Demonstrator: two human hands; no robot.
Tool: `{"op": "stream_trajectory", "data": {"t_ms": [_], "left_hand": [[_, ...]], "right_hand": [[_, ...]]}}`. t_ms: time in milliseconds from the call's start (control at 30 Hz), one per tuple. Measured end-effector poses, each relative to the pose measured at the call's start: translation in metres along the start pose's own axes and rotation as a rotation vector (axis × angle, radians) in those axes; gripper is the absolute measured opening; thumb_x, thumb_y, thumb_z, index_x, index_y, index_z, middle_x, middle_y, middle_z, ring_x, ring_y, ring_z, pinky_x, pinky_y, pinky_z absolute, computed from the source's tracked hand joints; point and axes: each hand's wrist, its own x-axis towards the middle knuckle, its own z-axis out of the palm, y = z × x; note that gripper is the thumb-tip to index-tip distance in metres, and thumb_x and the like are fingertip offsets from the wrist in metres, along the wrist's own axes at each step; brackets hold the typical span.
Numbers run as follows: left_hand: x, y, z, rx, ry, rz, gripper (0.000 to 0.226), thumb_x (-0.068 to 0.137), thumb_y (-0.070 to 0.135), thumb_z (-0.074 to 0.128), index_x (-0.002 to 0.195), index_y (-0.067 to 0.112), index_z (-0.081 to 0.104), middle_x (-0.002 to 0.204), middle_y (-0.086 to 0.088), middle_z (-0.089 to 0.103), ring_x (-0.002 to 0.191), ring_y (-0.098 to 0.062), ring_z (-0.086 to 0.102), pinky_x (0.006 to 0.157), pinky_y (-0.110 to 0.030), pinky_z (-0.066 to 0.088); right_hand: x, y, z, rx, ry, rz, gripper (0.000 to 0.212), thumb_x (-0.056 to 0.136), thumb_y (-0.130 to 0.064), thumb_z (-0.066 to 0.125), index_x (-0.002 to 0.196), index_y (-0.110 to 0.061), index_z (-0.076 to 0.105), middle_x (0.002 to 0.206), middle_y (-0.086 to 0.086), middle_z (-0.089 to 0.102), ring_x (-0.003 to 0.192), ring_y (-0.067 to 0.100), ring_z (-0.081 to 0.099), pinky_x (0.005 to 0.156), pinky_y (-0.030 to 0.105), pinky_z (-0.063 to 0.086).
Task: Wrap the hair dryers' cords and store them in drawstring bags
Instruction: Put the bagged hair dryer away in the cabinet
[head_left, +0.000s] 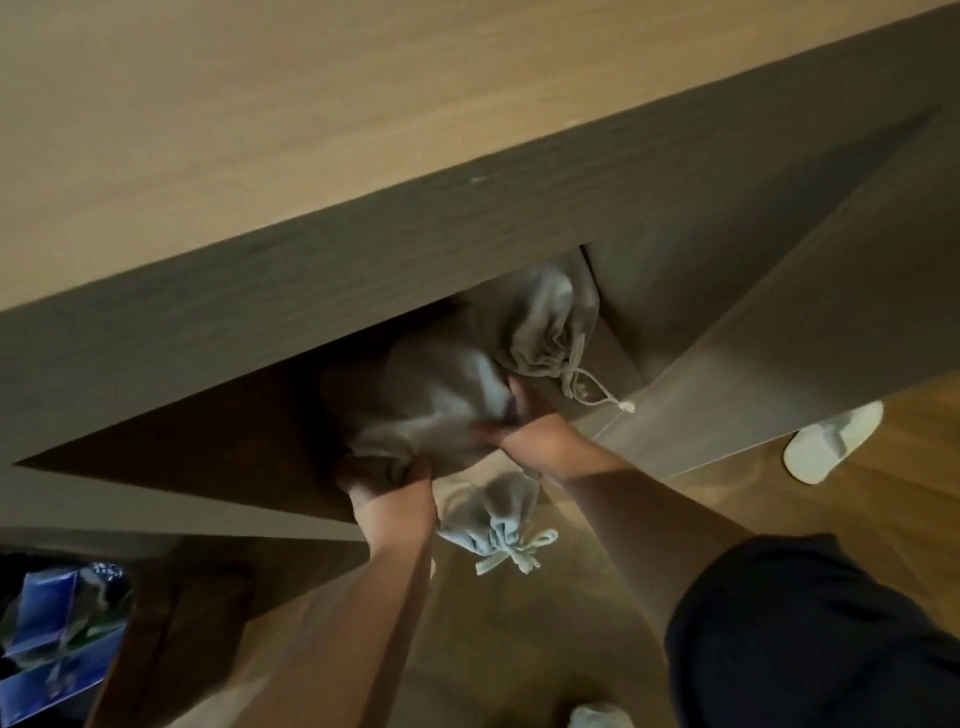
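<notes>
A full grey drawstring bag (415, 405) lies half inside an open drawer (218, 441) under the wooden counter. My left hand (387, 483) grips the bag near its gathered neck, and the tied end (498, 530) with its cord bow hangs out over the drawer's front. My right hand (519, 421) holds the bag's right side. A second grey drawstring bag (545, 322), tied shut, lies deeper in the drawer at the right with its cord trailing forward. No hair dryer shows; the bags hide their contents.
The wooden counter top (260, 130) overhangs the drawer. The drawer's front panel (779, 364) runs to the right. White slippers (831, 441) stand on the wood floor. Blue packages (57, 639) sit at the lower left.
</notes>
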Motion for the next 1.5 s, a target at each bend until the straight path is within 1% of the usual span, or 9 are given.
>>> {"op": "stream_trajectory", "data": {"t_ms": [300,500,667,767,1000,1167,1333,1400,1500], "left_hand": [[-0.014,-0.003,-0.008,0.453,-0.070,0.120,0.062,0.088,0.017,0.061,0.140,-0.001,0.031,0.143,-0.015,0.033,0.130,-0.032,0.035,0.100,-0.034,0.035],[-0.043,-0.034,-0.034,1.143,-0.328,0.768,0.066,0.087,0.036,0.043,0.147,0.027,0.019,0.158,-0.013,0.015,0.145,-0.036,0.017,0.114,-0.051,0.030],[-0.007,-0.032,-0.010,1.495,-0.402,0.772,0.069,0.097,0.052,0.028,0.150,0.028,-0.007,0.159,-0.019,-0.009,0.143,-0.048,0.002,0.113,-0.054,0.025],[0.010,-0.027,0.000,1.451,-0.321,0.751,0.067,0.098,0.050,0.025,0.148,0.034,-0.017,0.156,-0.008,-0.030,0.142,-0.038,-0.024,0.118,-0.048,0.010],[0.044,-0.015,0.018,1.398,-0.168,0.822,0.061,0.079,0.047,0.036,0.124,0.013,0.062,0.138,-0.022,0.051,0.121,-0.051,0.050,0.092,-0.063,0.043],[0.078,0.008,0.014,1.343,-0.144,0.768,0.073,0.082,0.051,0.010,0.150,0.029,0.024,0.162,-0.004,0.003,0.146,-0.039,0.002,0.114,-0.058,0.011],[0.038,-0.002,0.016,1.234,-0.050,0.775,0.057,0.088,0.039,0.030,0.137,0.017,0.049,0.146,-0.021,0.042,0.133,-0.044,0.039,0.098,-0.056,0.042],[0.004,-0.021,0.014,1.306,-0.213,0.770,0.047,0.095,0.042,0.028,0.135,0.026,0.045,0.143,-0.017,0.046,0.130,-0.038,0.044,0.105,-0.048,0.039],[-0.009,-0.034,0.015,1.368,-0.258,0.842,0.067,0.090,0.053,0.002,0.151,0.025,0.001,0.158,-0.016,-0.015,0.145,-0.038,-0.013,0.117,-0.047,-0.003]], "right_hand": [[0.002,0.010,0.010,-0.086,0.044,-0.133,0.085,0.090,-0.034,0.067,0.154,-0.030,0.010,0.158,0.008,0.026,0.138,0.026,0.037,0.107,0.029,0.030],[-0.043,0.049,-0.011,-0.718,0.168,-0.617,0.055,0.101,-0.039,0.040,0.152,-0.041,0.018,0.139,0.004,0.045,0.119,0.014,0.043,0.108,0.031,0.035],[-0.021,0.061,-0.010,-1.085,-0.056,-0.639,0.058,0.103,-0.046,0.021,0.154,-0.038,-0.005,0.162,-0.003,-0.019,0.148,0.020,0.016,0.118,0.043,0.016],[0.008,0.052,-0.001,-1.125,-0.031,-0.633,0.066,0.094,-0.052,0.011,0.156,-0.030,0.001,0.163,0.003,-0.015,0.151,0.028,-0.005,0.117,0.046,0.022],[0.047,0.032,0.014,-1.152,0.021,-0.698,0.071,0.086,-0.042,0.014,0.154,-0.022,0.022,0.164,0.012,0.003,0.150,0.034,0.004,0.117,0.056,0.015],[0.058,0.006,0.013,-1.242,0.041,-0.746,0.058,0.101,-0.045,0.023,0.156,-0.026,0.012,0.164,0.001,-0.011,0.151,0.024,-0.005,0.121,0.044,0.005],[0.045,0.030,0.003,-1.166,0.271,-0.789,0.052,0.091,-0.040,0.037,0.139,-0.026,0.052,0.157,0.008,0.032,0.144,0.034,0.029,0.112,0.060,0.027],[0.041,0.052,-0.008,-1.203,0.335,-0.638,0.059,0.093,-0.046,0.042,0.149,-0.029,0.035,0.163,0.010,0.013,0.149,0.037,0.010,0.114,0.065,0.017],[0.039,0.066,-0.026,-1.293,0.235,-0.461,0.073,0.090,-0.065,0.005,0.152,-0.029,-0.012,0.157,0.012,-0.029,0.141,0.037,-0.033,0.118,0.059,-0.003]]}}
